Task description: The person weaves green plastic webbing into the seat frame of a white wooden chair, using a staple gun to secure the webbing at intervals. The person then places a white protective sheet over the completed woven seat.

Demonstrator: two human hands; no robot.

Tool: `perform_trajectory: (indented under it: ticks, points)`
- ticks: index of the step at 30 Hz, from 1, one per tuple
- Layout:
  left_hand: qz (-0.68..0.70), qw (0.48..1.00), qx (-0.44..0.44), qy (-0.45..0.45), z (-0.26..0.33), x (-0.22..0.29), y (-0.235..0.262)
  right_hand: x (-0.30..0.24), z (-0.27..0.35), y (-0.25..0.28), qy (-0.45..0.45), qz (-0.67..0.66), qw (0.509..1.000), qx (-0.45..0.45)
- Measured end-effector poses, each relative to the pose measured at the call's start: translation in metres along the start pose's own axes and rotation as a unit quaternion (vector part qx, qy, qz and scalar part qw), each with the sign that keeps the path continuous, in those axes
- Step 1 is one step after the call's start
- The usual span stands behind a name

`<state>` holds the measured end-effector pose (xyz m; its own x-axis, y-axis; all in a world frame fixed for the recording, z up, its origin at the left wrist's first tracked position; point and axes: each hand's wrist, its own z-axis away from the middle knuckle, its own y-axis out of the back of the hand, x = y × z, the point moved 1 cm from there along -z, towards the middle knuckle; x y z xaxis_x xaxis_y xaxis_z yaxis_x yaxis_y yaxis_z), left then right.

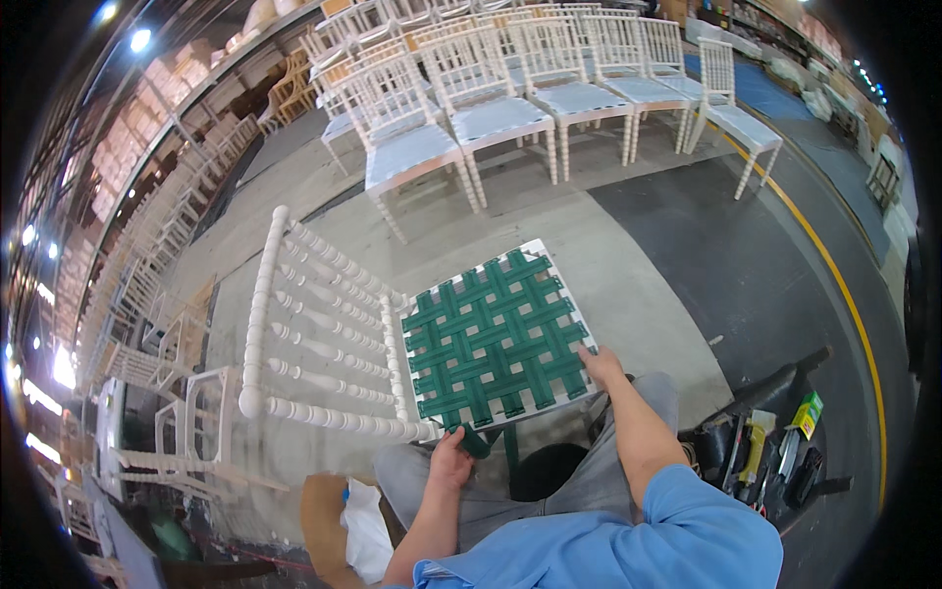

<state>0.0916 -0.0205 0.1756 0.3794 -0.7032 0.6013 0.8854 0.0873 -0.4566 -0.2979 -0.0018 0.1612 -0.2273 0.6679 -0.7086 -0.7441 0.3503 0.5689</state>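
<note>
A white wooden chair (257, 334) with turned spindles stands in front of me, its back towards the left. Green webbing (500, 339) is woven in a loose basket pattern across its seat, with gaps between the bands. At the seat's near left corner my left hand (452, 459) is closed on a loose green strap (475, 444) that hangs below the frame. My right hand (602, 367) grips the right edge of the seat frame, fingers partly hidden beneath it.
Rows of white chairs (491, 113) with pale seats stand beyond. A black tool tray (760, 456) with a yellow-handled tool lies at my right. Unfinished chair frames (201, 422) stand to the left. An open cardboard box (322, 520) with white wrapping (365, 530) sits by my left leg.
</note>
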Motion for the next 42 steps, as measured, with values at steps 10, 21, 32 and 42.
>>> perform_trajectory:
  ticks: [10,21,32,42]
  points:
    - [0.081,0.994,-0.021,-0.076,-0.013,0.001,-0.016,0.046,0.0,-0.014,-0.007,-0.022,0.999,-0.037]
    - [0.027,0.996,0.047,-0.064,0.0,0.016,-0.005,0.042,0.053,-0.038,-0.157,-0.144,0.936,-0.281]
    - [-0.028,0.99,-0.082,-0.114,0.119,0.005,-0.074,-0.05,0.16,-0.023,0.219,-0.219,0.875,-0.372]
    - [0.006,0.941,-0.134,-0.311,0.14,0.101,-0.147,-0.054,0.237,0.012,0.196,-0.245,0.787,-0.531]
